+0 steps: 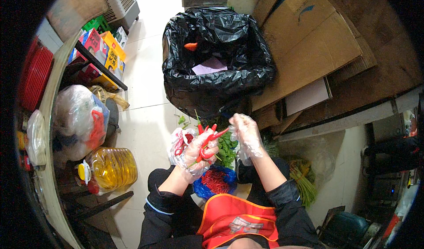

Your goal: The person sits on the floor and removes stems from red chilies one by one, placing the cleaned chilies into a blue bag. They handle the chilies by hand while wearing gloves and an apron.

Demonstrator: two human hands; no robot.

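My left hand, in a clear plastic glove, is closed around several red chili peppers, some with green stems sticking out. My right hand, gloved the same way, is raised beside them with its fingers curled. One chili's tip reaches the right glove; whether the fingers pinch anything is unclear. Below the hands, a blue plastic bag holds many red chilies. A white plastic bag with red contents lies left of my left hand. Green leafy vegetables lie between the hands, lower down.
A bin lined with a black plastic bag stands ahead, with scraps inside. Flattened cardboard leans at right. A jug of yellow oil and a stuffed plastic bag are left. Long green vegetables lie on the floor at right.
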